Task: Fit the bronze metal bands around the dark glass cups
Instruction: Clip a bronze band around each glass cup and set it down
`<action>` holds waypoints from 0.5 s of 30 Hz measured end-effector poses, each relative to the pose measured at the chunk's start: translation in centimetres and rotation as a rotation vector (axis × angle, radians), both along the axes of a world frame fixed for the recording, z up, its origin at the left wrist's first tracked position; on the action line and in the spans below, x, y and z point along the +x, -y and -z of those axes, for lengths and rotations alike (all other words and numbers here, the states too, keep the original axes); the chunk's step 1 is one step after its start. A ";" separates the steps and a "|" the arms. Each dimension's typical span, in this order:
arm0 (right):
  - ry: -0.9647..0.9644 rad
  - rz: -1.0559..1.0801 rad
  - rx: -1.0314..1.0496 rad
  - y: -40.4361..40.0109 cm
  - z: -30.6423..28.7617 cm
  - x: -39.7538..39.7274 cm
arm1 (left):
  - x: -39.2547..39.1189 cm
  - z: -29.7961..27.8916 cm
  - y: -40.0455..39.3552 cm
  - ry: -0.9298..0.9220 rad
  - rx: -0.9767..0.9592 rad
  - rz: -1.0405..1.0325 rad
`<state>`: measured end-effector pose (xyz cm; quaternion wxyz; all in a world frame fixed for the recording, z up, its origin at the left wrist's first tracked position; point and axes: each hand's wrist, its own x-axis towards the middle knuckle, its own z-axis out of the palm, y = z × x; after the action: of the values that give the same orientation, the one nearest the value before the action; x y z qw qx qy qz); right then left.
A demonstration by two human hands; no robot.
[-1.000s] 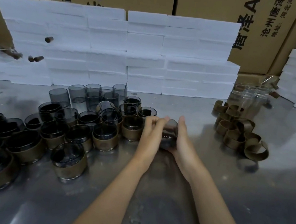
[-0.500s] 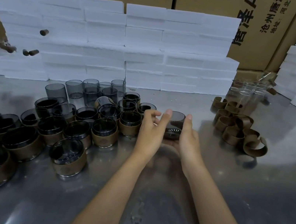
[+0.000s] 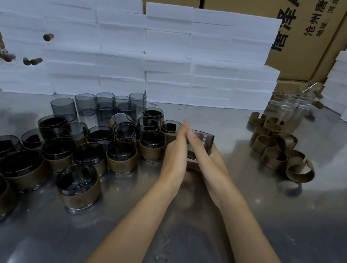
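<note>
Above the counter point(image 3: 246, 211), my hands, left point(image 3: 174, 154) and right point(image 3: 206, 161), have closed tighter round the dark cup point(image 3: 203, 139), tilting it, so I judge its band is seating.

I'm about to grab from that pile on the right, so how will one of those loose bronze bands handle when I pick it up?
The loose bronze bands look like thin open strips with a gap, so one probably flexes and feels light. They overlap in the pile, so lifting one may drag a neighbour. On the smooth metal table, a nudged band could slide or roll.
</note>
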<state>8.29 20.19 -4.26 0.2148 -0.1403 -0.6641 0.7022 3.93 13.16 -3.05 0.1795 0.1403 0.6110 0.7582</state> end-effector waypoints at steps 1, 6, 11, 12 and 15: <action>0.004 0.015 -0.004 -0.1 0.0 0.0 | 0.1 0.0 0.0 -0.010 -0.014 0.005; 0.054 0.148 0.103 0.1 -0.4 -0.2 | 0.0 0.2 -0.1 -0.121 -0.036 -0.055; 0.065 0.287 0.094 -0.4 -0.5 -0.4 | -0.7 0.6 -0.3 -0.145 -0.040 -0.080; 0.057 0.307 0.080 -0.5 -0.5 -0.5 | -0.8 0.7 -0.3 -0.162 -0.041 -0.094; -0.008 0.339 0.075 -0.9 -0.3 -0.4 | -1.2 0.7 -0.2 -0.227 -0.025 -0.182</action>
<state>7.85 21.08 -3.92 0.3378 -0.2392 -0.6559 0.6313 2.74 13.35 -3.78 0.0416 0.1668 0.6468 0.7430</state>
